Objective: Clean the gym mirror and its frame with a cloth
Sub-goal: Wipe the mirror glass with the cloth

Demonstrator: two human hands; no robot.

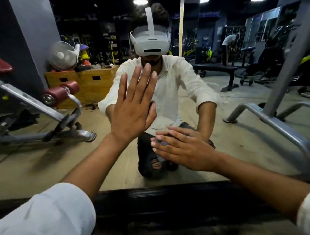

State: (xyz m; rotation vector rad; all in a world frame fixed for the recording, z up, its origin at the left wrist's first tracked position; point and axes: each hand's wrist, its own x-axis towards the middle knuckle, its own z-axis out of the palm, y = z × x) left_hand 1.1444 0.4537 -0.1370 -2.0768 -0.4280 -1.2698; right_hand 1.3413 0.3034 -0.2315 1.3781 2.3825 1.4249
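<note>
The mirror (54, 158) is being wiped: a grey cloth (162, 143) is pressed beneath the right hand's (184, 150) flat fingers, with the left hand (132, 111) splayed flat. The frame (172, 197) below them is judged next.

The large upright glass gym mirror (45, 168) stands above its black bottom frame (172, 193). A dark grey cloth (162, 143) lies pressed against the glass, mostly covered.

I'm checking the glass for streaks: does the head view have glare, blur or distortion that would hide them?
Head view: dim gym; ceiling lights reflect as small bright spots high in the mirror, no glare near the left hand or right hand; sleeves and frame at the bottom look soft; wide-angle bending curves the edges; the cloth is mostly hidden under the right hand.
</note>
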